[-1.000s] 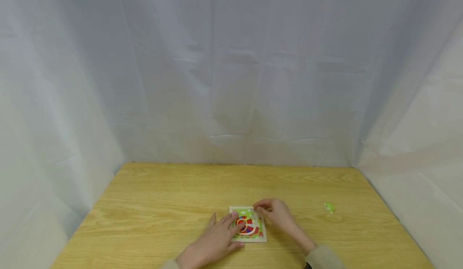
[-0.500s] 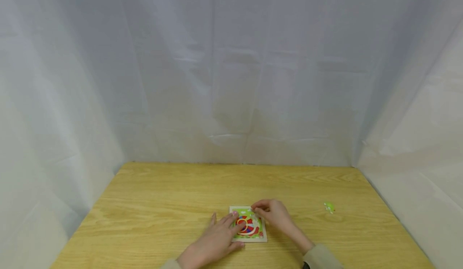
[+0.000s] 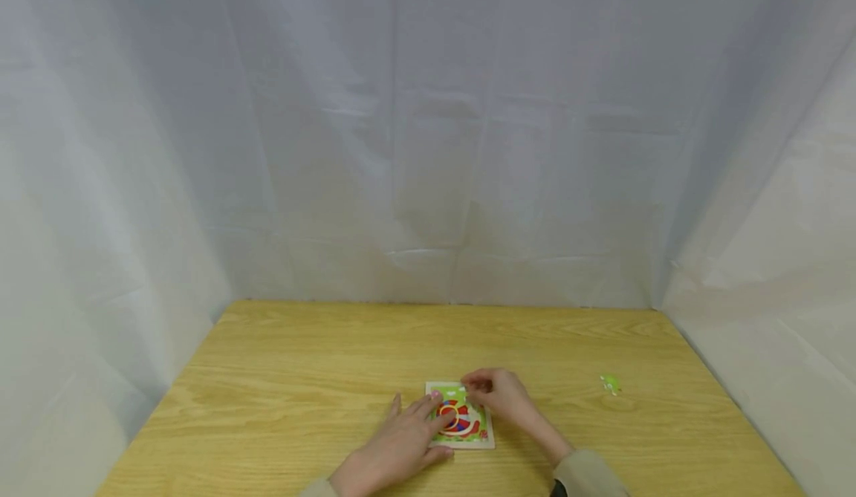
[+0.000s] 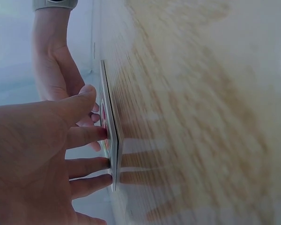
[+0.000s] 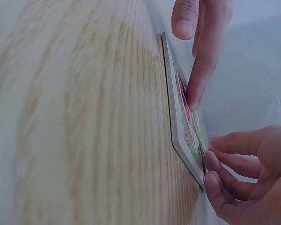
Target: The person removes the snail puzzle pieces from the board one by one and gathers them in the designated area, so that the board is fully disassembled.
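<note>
red-patterned under the straight, spread fingers of the left hand (image 3: 403,437), the puzzle (image 3: 471,429) lies on the table (image 3: 321,378); the right hand (image 3: 503,394) arches over its far right corner, fingertips close together, whether pinching anything unclear. both sleeves (image 3: 590,475) are cut off below.

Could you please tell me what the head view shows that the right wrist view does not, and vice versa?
Only the head view: the loose green piece and both sleeves.
Only the right wrist view: a low, nearly edge-on look at the puzzle board.
Both: the left hand touching the board, and the right hand at its edge.
</note>
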